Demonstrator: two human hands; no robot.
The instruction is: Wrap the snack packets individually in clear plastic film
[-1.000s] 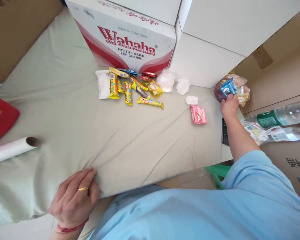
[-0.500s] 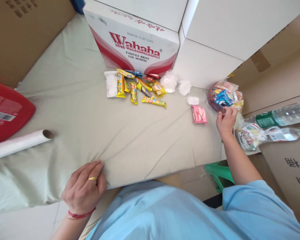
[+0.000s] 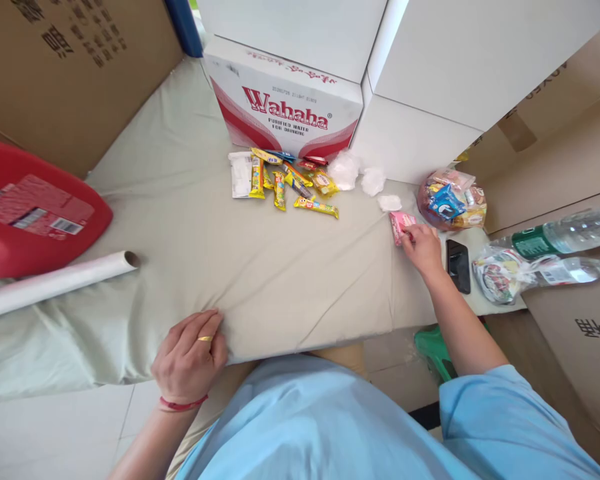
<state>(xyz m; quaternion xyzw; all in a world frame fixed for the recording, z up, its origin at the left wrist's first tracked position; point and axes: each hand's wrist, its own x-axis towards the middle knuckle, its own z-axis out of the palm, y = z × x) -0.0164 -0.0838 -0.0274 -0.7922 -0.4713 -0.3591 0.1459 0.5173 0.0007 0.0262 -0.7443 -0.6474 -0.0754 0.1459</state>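
My right hand (image 3: 424, 248) reaches over the right part of the cloth-covered table, its fingertips on the pink packet (image 3: 399, 227); they are bent together around its right edge. My left hand (image 3: 193, 353) rests on the table's front edge with fingers bent and pressed together; what is under them, if anything, is hidden. Several yellow snack packets, such as a long one (image 3: 316, 207), lie in front of the Wahaha box (image 3: 285, 110). White crumpled pieces (image 3: 373, 181) lie between them and the pink packet. A round bowl (image 3: 425, 201) of wrapped snacks stands behind my right hand.
A black phone (image 3: 459, 267) lies right of my right wrist, near plastic bottles (image 3: 570, 233) and a bagged item (image 3: 497, 275). At the left are a red container (image 3: 40, 207), a white roll (image 3: 60, 283) and a cardboard box (image 3: 70, 73). A green stool (image 3: 433, 353) stands below.
My right hand has moved left from the bowl to the pink packet, uncovering the phone. The view has shifted slightly; my left hand stays at the table edge.
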